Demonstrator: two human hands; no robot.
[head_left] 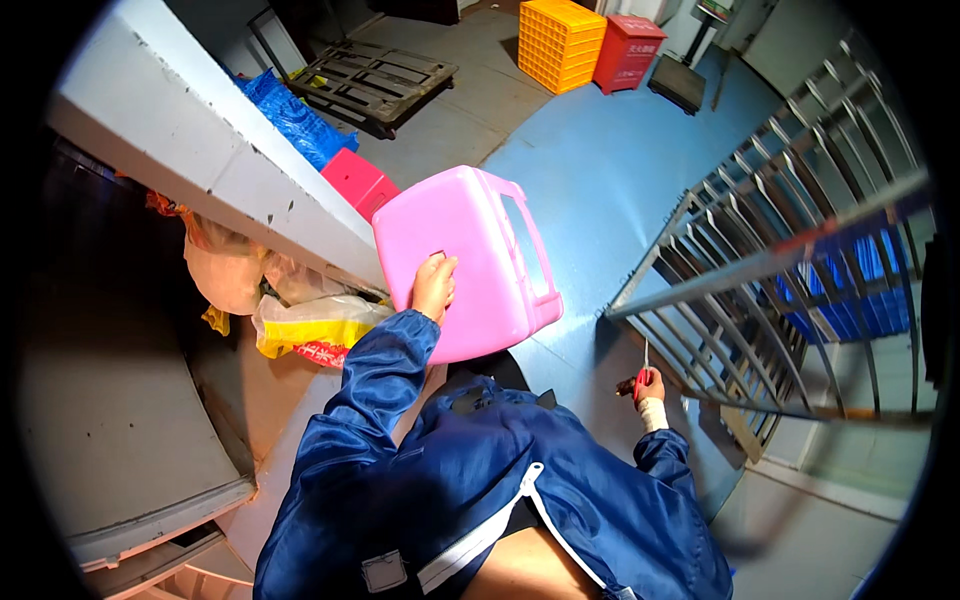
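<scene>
A pink plastic stool (480, 270) hangs tilted in front of me. My left hand (434, 288) is closed on its broad flat face, with the fingertips at a small dark gap there. One open, loop-like side of the stool points right. Out to the right, my right hand (650, 385) is closed round the red handle of what look like scissors (641, 381), their thin metal blade pointing up. A small dark brown piece shows beside that hand; I cannot tell what it is. A pale wrap (653, 414) covers the right wrist.
A metal railing gate (760, 330) stands close on the right. To the left are a white pillar (220, 140) and plastic bags (315, 322). Farther off stand a pallet cart (385, 80), a yellow crate (558, 45), a red box (628, 52) and a platform scale (678, 82).
</scene>
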